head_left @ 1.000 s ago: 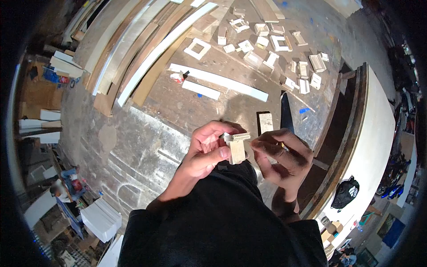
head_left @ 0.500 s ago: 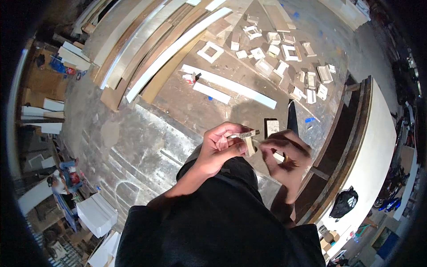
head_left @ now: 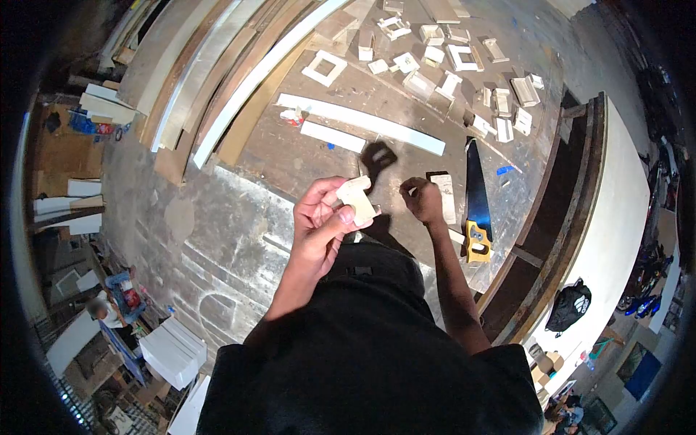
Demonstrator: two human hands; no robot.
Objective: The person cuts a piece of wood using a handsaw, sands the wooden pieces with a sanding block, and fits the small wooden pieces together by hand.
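Note:
Between its thumb and fingers, my left hand (head_left: 323,217) grips a small pale wooden piece (head_left: 357,201), held above the floor near my waist. To the right of it, my right hand (head_left: 422,199) is raised with its fingers curled together; what they hold, if anything, is too small to tell. Beside my right hand lies a light wooden block (head_left: 443,196). A handsaw (head_left: 477,210) with a black blade and yellow handle rests farther right.
Many small wooden pieces and a square frame (head_left: 324,68) lie ahead. Two white strips (head_left: 377,127) are nearer. Long boards (head_left: 239,87) curve at the left. A black bag (head_left: 569,307) lies on a white panel (head_left: 616,217) at the right. A person (head_left: 109,312) is at far left.
My right hand has moved forward, away from the wooden piece, uncovering the saw's handle. My left hand has turned the piece and raised it slightly.

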